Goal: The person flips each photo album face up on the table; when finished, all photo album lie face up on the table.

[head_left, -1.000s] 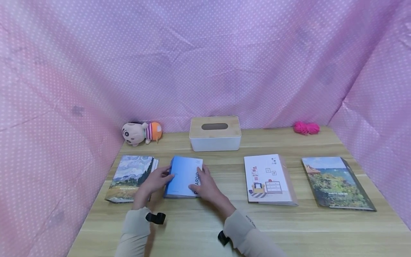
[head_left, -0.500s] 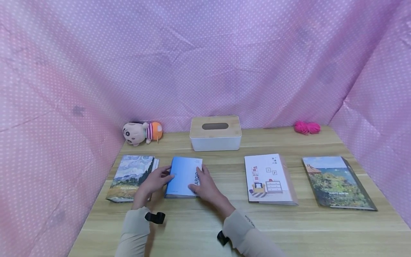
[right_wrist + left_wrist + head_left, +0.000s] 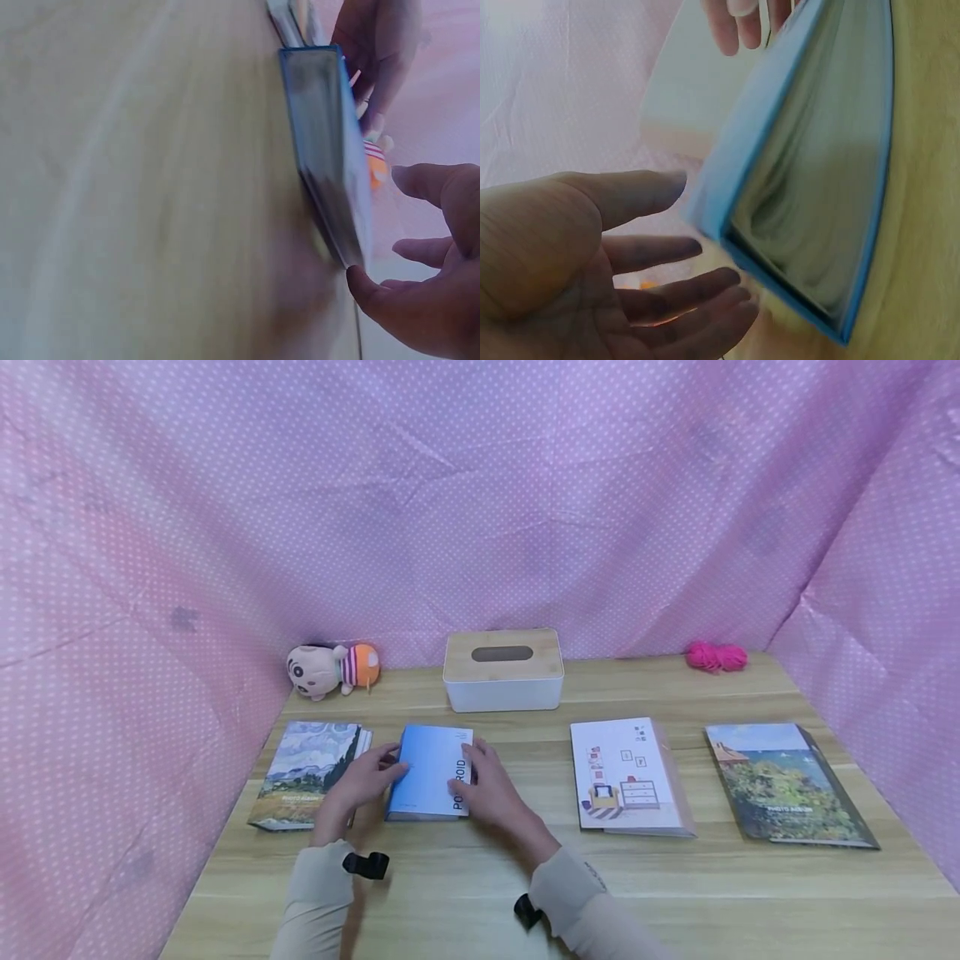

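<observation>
- Blue album [image 3: 426,777]: 1 of 4 albums, lying on the wood-grain table [image 3: 450,893] between 2 hands.
- Left hand [image 3: 366,779], at its left edge: fingers spread wide, none curled round it. Right hand [image 3: 491,789], at its right edge: thumb and fingers wide apart.
- Further albums: 1 landscape album [image 3: 303,772] to the left; 1 white album [image 3: 618,772] and 1 garden album [image 3: 783,785] to the right.
- Behind: 1 plush toy [image 3: 315,672], 1 tissue box [image 3: 504,695], 1 pink yarn bundle [image 3: 716,657].
- Pink, white-dotted cloth [image 3: 480,510] backs the table.
- Tissue box: 1 dark slot on top, contents hidden.
</observation>
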Available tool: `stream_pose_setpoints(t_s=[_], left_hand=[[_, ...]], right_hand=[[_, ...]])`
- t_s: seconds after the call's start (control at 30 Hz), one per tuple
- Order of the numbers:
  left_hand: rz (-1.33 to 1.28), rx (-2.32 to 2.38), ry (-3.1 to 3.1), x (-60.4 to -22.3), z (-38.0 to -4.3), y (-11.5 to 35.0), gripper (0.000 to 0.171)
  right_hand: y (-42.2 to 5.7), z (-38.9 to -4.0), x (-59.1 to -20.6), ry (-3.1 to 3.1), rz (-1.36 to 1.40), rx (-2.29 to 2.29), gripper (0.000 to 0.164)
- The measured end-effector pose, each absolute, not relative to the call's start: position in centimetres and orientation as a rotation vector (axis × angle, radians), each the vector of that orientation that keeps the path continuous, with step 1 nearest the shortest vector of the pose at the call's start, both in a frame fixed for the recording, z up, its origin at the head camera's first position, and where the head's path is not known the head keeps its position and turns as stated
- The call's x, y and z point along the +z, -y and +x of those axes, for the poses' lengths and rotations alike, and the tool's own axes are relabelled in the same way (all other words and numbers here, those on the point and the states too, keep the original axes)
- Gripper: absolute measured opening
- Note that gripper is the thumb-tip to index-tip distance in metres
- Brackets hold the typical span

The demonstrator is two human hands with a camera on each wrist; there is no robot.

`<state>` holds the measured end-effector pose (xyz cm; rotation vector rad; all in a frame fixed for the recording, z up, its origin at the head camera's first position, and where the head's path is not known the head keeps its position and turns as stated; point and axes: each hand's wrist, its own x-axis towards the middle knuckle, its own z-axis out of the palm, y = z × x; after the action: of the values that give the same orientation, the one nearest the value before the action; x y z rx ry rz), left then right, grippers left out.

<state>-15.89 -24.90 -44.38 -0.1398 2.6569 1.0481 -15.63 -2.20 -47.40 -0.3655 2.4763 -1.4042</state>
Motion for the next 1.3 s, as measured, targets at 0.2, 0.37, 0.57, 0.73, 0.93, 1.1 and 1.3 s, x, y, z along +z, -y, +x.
stream_pose_setpoints(t_s=[0.2,0.37,0.57,0.73,0.93,1.1,1.3], left_hand=[[-0.075,1.047,-2.837,-43.3,-16.2,22.8,0.049],[-0.062,1.026,-2.982,-42.7,-16.3,20.6,0.045],[-0.067,1.012,-3.027,-42.2,-16.4,17.9,0.041],[0.125,1.213,-2.98,-43.0,-16.2,15.3,0.034],[0.298,1.393,-2.797,-44.0,-15.7,11.8,0.037],[0.377,1.394,-2.648,-44.9,-15.6,9.3,0.048],[0.42,1.355,-2.55,-46.4,-15.0,6.6,0.061]], right_hand=[[-0.3,-16.0,-46.3,-2.502,-0.344,-1.52,0.061],[-2.7,-16.3,-45.6,-2.553,-0.276,-1.57,0.058],[-5.7,-16.6,-45.0,-2.634,-0.278,-1.624,0.056],[-8.4,-16.4,-44.7,-2.683,-0.296,-1.626,0.056],[-11.9,-16.1,-44.9,-2.75,-0.286,-1.613,0.058],[-14.7,-15.7,-45.4,-2.844,-0.251,-1.561,0.056],[-17.6,-15.0,-46.0,-2.933,-0.124,-1.422,0.058]])
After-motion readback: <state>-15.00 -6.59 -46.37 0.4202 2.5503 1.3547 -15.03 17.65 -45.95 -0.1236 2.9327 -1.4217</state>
